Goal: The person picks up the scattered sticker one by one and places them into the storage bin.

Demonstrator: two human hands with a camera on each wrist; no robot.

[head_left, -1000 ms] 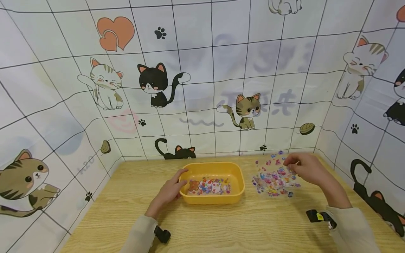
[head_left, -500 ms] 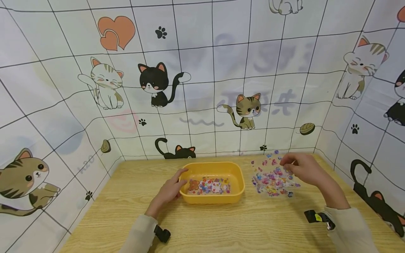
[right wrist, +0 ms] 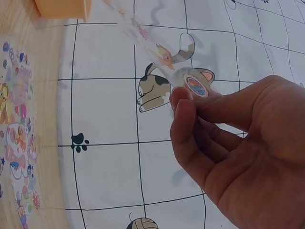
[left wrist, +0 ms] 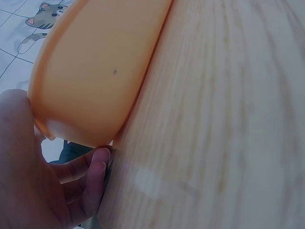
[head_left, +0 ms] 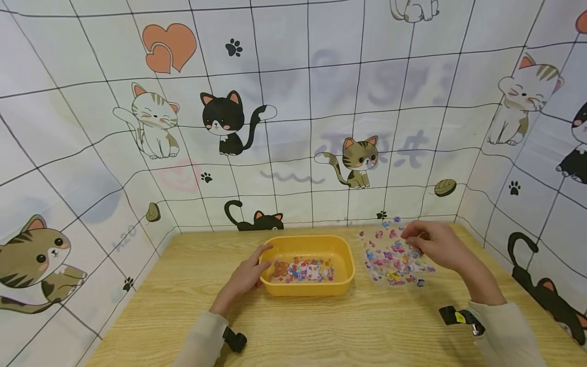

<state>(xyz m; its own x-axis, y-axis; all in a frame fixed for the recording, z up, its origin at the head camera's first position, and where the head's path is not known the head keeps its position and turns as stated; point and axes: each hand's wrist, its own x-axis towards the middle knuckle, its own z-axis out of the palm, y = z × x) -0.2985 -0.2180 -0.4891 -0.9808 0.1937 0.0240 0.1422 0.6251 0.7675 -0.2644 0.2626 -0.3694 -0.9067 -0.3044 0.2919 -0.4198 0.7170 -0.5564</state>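
Note:
My left hand (head_left: 245,278) holds the left end of a yellow plastic tray (head_left: 308,290). In the left wrist view its thumb lies at the rim and its curled fingers (left wrist: 97,176) are by the tray's lower outside. A clear sticker sheet (head_left: 300,270) with bears and small figures lies inside the tray. To the right, my right hand (head_left: 435,245) pinches the edge of another clear sticker sheet (right wrist: 164,55) between thumb and forefinger, raised over the table. Below it, more sticker sheets (right wrist: 19,138) lie flat on the wood.
The wood-grain table (head_left: 348,331) meets a white cloth backdrop (head_left: 293,102) printed with cats and grid lines, behind and at both sides. Black straps with small cameras (head_left: 236,340) sit on both wrists.
My right hand has moved a little to the left with the raised sticker sheet. My left hand and the tray have stayed in place.

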